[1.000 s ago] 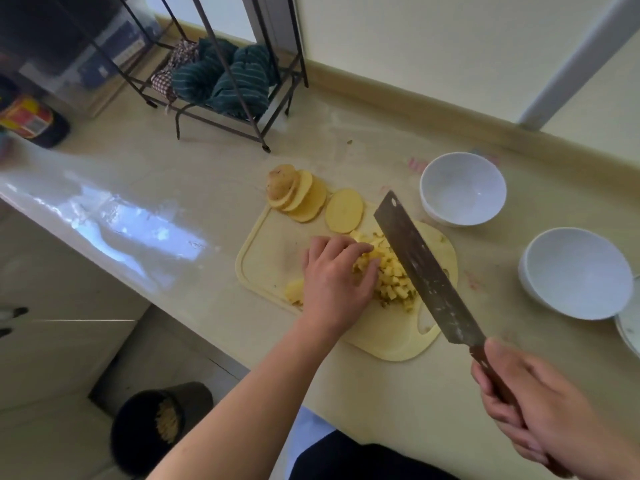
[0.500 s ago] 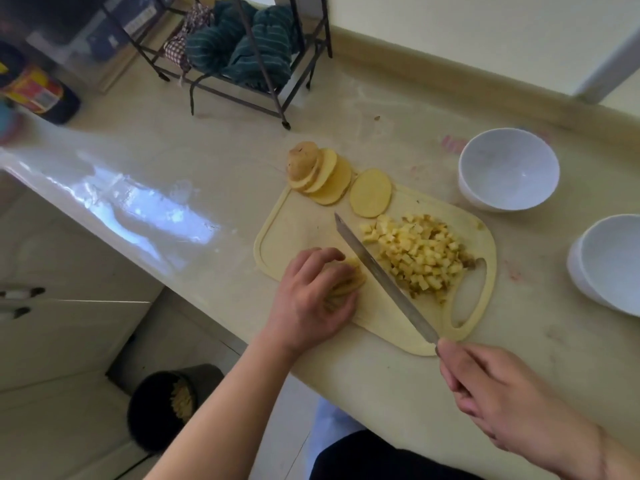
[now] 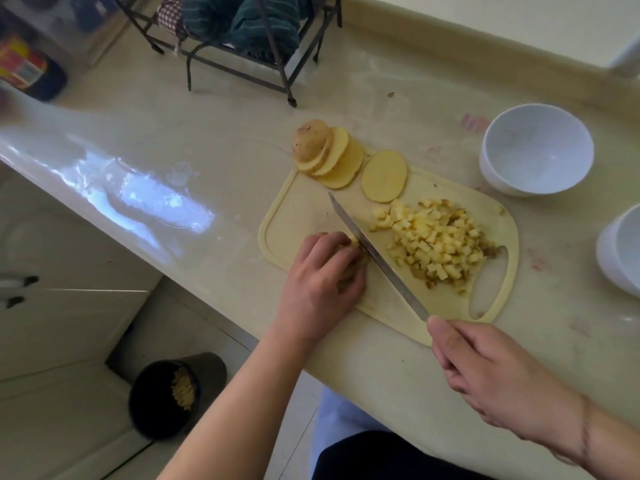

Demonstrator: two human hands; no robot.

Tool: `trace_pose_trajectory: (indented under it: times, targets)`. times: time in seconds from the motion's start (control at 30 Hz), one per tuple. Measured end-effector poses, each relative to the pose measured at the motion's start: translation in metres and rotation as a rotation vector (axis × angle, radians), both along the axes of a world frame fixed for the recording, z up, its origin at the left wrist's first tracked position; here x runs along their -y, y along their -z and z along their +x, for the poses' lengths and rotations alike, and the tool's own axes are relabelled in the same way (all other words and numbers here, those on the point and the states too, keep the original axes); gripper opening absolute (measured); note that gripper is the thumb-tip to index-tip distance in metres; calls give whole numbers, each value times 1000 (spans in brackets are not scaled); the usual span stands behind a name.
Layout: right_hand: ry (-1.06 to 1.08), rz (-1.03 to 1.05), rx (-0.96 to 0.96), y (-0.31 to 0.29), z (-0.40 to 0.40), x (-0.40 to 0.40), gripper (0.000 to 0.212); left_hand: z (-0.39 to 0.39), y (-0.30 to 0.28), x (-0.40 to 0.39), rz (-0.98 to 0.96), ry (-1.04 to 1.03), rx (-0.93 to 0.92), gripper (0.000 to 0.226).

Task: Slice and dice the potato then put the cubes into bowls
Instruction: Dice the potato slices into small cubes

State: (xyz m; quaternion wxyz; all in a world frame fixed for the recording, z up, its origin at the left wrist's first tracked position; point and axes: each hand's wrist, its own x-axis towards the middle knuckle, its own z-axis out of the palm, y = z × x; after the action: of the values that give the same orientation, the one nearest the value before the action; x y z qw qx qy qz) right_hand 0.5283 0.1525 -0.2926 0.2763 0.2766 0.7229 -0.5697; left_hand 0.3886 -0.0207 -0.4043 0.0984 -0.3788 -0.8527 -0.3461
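Potato cubes (image 3: 437,244) sit in a pile on the right side of the board (image 3: 298,216). Slices (image 3: 337,157) lean in a row at the board's far edge, and one slice (image 3: 383,176) lies flat beside them. The left hand (image 3: 320,289) curls its fingers over a piece of potato (image 3: 355,244) on the near left of the board. The right hand (image 3: 485,372) grips the knife (image 3: 374,252), whose blade touches that piece. Two white bowls (image 3: 536,148) (image 3: 618,254) stand to the right, beside the board.

Glossy pale stone-look countertop (image 3: 145,174); matt cream plastic cutting board (image 3: 298,216); dull grey metal knife blade (image 3: 377,258); glossy white ceramic bowl (image 3: 535,150).
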Motion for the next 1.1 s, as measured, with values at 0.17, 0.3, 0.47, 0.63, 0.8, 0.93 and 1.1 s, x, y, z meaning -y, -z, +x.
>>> trace_pose_trajectory:
  times: [0.17, 0.3, 0.47, 0.63, 0.8, 0.93, 1.1]
  targets:
    - [4, 6, 2, -4, 1, -3, 57, 0, 0, 2, 3, 26, -47, 15]
    - [-13, 31, -20, -6, 3, -4, 59, 0, -1, 3, 14, 50, -40, 12]
    - [-50, 102, -96, -1, 5, -4, 69, 0, -1, 3, 7, 50, -18, 12]
    - [-55, 97, -100, 6, 9, -4, 73, 0, -2, 1, 15, 39, -9, 11]
    - [-46, 84, -63, 7, 19, -6, 83, 0, -5, 0, 18, 31, -1, 11]
    - [-62, 116, -33, 3, 27, -9, 87, -1, -5, -1, 23, 36, 3, 9]
    - [-90, 142, -63, 7, 15, -3, 67, -2, -6, -1, 31, 48, -5, 6]
